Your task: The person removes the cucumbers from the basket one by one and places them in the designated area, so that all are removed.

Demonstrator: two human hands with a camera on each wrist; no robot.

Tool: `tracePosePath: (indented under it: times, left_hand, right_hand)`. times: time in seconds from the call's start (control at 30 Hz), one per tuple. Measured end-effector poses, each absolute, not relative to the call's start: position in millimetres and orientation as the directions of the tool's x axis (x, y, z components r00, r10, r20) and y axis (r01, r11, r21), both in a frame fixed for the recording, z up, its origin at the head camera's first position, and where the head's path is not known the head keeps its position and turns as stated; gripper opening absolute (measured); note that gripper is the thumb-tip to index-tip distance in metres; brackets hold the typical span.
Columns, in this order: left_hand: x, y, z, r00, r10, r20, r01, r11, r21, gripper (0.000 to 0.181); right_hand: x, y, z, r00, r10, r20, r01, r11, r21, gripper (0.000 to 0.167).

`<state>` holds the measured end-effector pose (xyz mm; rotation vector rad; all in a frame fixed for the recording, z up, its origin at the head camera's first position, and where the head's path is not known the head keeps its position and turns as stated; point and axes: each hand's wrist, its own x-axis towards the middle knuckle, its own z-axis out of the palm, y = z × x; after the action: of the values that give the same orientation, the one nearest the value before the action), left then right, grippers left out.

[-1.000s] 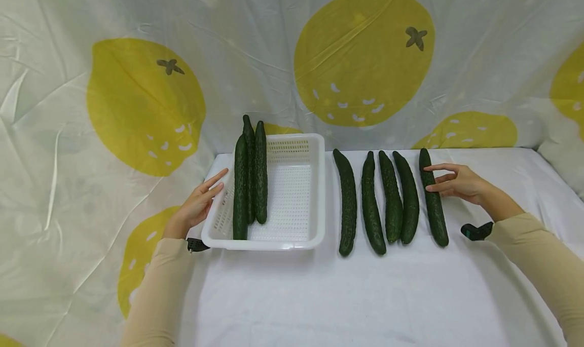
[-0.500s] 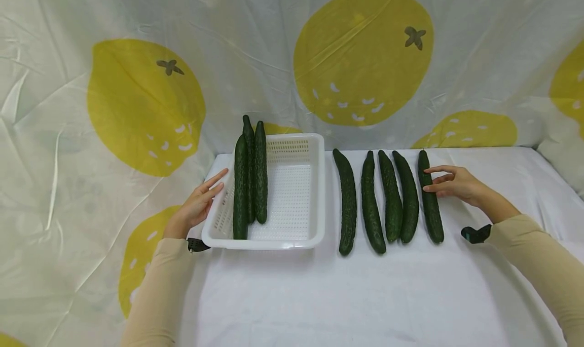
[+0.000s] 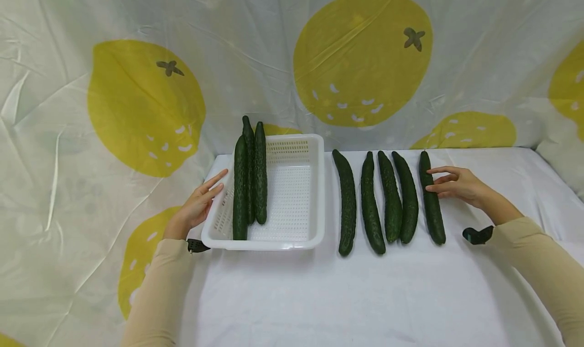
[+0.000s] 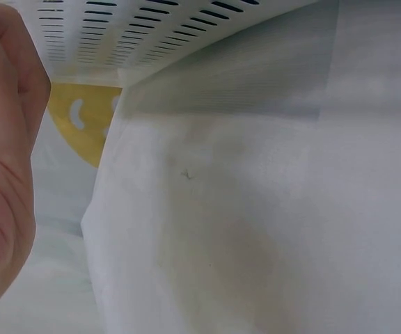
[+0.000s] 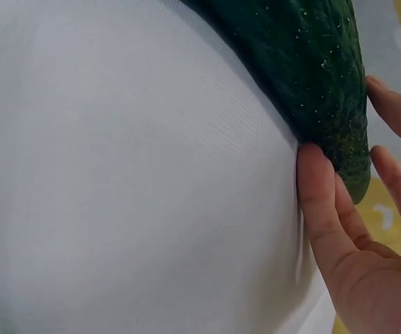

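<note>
My right hand (image 3: 458, 185) holds the rightmost dark green cucumber (image 3: 431, 210) near its upper half, thumb and fingertips on it. In the right wrist view, fingers of the right hand (image 5: 367, 271) touch both sides of that cucumber (image 5: 305, 62), which lies on the cloth. My left hand (image 3: 196, 210) rests with extended fingers against the left wall of the white plastic basket (image 3: 319, 195). In the left wrist view, the left hand (image 4: 5, 153) is partly cut off below the slotted basket wall (image 4: 166, 28); its fingertips are hidden. The basket holds three cucumbers (image 3: 260, 175) along its left side.
Between basket and right hand, several more cucumbers (image 3: 348, 205) lie roughly parallel on the white tablecloth (image 3: 365, 301). Behind them hangs a lemon-print cloth (image 3: 255, 58). Small black wrist devices (image 3: 477, 235) sit under the sleeves.
The rightmost cucumber and my right hand have shifted slightly left, then a little back right. My left hand, the basket and the other cucumbers keep their places.
</note>
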<state>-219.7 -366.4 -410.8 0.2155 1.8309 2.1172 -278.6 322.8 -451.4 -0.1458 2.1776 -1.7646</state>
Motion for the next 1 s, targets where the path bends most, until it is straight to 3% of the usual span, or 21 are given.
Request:
tracePosePath:
  times: [0.23,0.47,0.87,1.0]
  left_hand:
    - [-221,-367,-412,-0.932,0.349,-0.102,-0.159,-0.138,0.978,0.055]
    - [-219,-365,-407,-0.926,0.362,-0.111,-0.173,-0.144,0.974,0.055]
    - [-220,-366,-411,-0.929,0.360,-0.088,-0.153,-0.158,0.976,0.054]
    - [-222,-368,-415,-0.930,0.358,-0.077,-0.139,-0.150,0.979,0.054]
  right_hand:
    - [-279,328,-445,-0.944,-0.278,-0.176,0.124,0.194,-0.973,0.040]
    - [-282,320,-430,-0.953,-0.262,-0.150,0.066,0.306,-0.950,0.035]
    - [-286,272,-390,-0.937,-0.346,-0.055,-0.055,0.301,-0.952,0.030]
    - [-286,252,-376,-0.933,-0.358,-0.043,-0.069,0.294,-0.953,0.037]
